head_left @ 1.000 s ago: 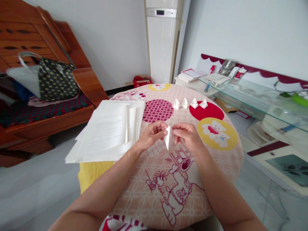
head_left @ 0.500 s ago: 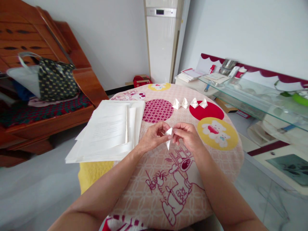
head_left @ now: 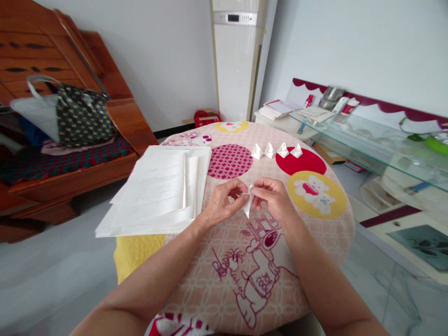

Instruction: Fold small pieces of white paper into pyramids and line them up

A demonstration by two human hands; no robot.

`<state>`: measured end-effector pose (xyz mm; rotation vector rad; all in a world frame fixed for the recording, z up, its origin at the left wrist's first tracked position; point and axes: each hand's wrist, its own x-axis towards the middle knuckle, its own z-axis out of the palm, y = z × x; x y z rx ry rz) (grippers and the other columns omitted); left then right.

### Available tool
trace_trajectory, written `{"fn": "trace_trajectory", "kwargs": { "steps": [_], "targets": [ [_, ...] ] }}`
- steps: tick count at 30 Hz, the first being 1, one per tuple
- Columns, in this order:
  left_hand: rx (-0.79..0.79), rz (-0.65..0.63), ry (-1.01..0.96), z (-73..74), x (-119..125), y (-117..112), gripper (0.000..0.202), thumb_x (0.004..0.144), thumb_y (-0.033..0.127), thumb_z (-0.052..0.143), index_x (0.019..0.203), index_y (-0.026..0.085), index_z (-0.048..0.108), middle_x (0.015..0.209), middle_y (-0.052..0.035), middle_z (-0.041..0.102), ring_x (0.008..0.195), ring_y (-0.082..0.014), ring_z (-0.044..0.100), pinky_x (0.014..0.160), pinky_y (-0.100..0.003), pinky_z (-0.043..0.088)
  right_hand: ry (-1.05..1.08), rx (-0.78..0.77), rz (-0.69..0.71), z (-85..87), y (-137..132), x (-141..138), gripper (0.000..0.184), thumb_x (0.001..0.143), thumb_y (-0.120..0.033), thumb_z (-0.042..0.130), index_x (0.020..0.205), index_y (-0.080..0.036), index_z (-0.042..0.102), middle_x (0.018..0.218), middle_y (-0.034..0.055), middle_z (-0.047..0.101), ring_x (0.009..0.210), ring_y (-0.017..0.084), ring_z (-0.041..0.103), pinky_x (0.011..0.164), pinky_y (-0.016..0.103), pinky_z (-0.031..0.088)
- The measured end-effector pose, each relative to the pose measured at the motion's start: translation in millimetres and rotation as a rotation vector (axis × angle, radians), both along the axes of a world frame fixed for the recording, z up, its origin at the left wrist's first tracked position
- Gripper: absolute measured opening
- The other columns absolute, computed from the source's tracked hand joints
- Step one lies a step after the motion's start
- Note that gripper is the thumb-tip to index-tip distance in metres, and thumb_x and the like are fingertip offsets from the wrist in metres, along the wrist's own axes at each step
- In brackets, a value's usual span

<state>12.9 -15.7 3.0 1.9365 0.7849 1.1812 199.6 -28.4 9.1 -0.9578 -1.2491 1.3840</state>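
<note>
Between my two hands, above the middle of the round table, is a small piece of folded white paper [head_left: 248, 205] with its point hanging down. My left hand [head_left: 224, 198] pinches its left side between thumb and fingers. On the other side my right hand [head_left: 271, 196] grips the upper right edge, thumb and forefinger together. Farther back stand several small folded paper shapes [head_left: 257, 151] in a row, pointed at the top. A stack of white paper sheets [head_left: 157, 186], the top one faintly printed, lies to the left of my left hand.
A patterned cloth [head_left: 196, 289] covers the table. A wooden bench [head_left: 129, 126] with a dark patterned bag [head_left: 82, 116] stands at left. To the right is a glass shelf [head_left: 367, 144] holding household items; a white cabinet-like unit [head_left: 235, 65] stands behind the table.
The folded paper has turned slightly between my fingers, its lower point shifting a little to the right. Both hands keep nearly the same place.
</note>
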Motion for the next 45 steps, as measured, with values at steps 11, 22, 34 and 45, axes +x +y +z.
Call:
{"fn": "trace_trajectory", "kwargs": {
  "steps": [11,22,34,45],
  "targets": [
    [-0.019,-0.009,0.024,2.1,1,0,0.014,0.092,0.027,0.062,0.085,0.014,0.064,0.076,-0.0024,0.064,0.066,-0.0104,0.057,0.061,-0.023,0.047,-0.026,-0.019,-0.01,3.8,-1,-3,0.026,0.073,-0.039,0.083,0.073,-0.019,0.067,0.052,-0.0014,0.065,0.044,0.012,0.059,0.039,0.021,0.043],
    [0.048,0.068,0.079,0.7,3,-3,0.014,0.091,0.025,0.06,0.081,0.015,0.063,0.074,-0.0021,0.064,0.064,-0.0105,0.057,0.06,-0.023,0.046,-0.092,0.036,-0.043,0.9,-1,-3,0.026,0.074,-0.041,0.08,0.069,-0.019,0.066,0.049,-0.0022,0.062,0.042,0.011,0.055,0.039,0.021,0.042],
    [0.045,0.072,0.11,-1.4,4,-3,0.016,0.09,0.025,0.061,0.077,0.016,0.06,0.071,-0.0002,0.06,0.063,-0.0102,0.056,0.059,-0.022,0.045,-0.153,0.058,-0.129,-2.8,1,-8,0.015,0.071,-0.025,0.07,0.062,-0.02,0.059,0.047,-0.0039,0.058,0.04,0.01,0.053,0.039,0.02,0.04],
    [-0.231,-0.121,-0.06,-12.9,1,12,0.043,0.097,0.052,0.056,0.078,0.014,0.06,0.065,-0.0009,0.06,0.057,-0.012,0.06,0.054,-0.022,0.048,-0.078,0.01,-0.137,2.5,-1,-7,0.015,0.068,-0.028,0.071,0.062,-0.019,0.06,0.048,-0.0032,0.061,0.039,0.01,0.052,0.038,0.02,0.038]
  ]
}}
